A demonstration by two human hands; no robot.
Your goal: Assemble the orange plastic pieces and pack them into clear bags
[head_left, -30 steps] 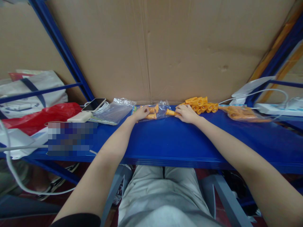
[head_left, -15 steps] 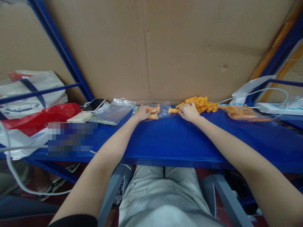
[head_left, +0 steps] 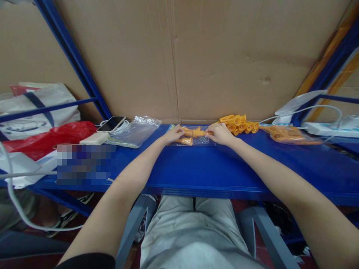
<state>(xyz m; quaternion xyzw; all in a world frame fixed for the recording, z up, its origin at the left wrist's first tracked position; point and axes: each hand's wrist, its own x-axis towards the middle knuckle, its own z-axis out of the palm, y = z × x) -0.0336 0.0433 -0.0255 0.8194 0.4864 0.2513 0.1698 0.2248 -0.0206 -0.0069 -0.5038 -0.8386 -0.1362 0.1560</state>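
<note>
A clear plastic bag (head_left: 203, 141) lies flat on the blue table, with a few orange flared plastic pieces (head_left: 185, 141) inside it. My left hand (head_left: 173, 134) grips the bag's left part, fingers closed over the film and close to the pieces. At the bag's right end, my right hand (head_left: 221, 133) pinches another orange flared piece (head_left: 206, 133), its fingertips touching the bag's mouth. Just right of that hand sits a pile of the same orange flared pieces (head_left: 245, 125), stacked with their wide ends facing me.
Farther right lies a filled bag of orange pieces (head_left: 287, 133), near a white power strip (head_left: 322, 129). To the left are flat clear bags (head_left: 134, 132), a phone (head_left: 111, 124), a white power bank (head_left: 94, 139) and a red plastic bag (head_left: 50, 138). Cardboard (head_left: 196, 67) stands behind.
My right hand has moved slightly left, bringing the orange piece to the bag and in among the others. The bag and my left hand have shifted a little right.
</note>
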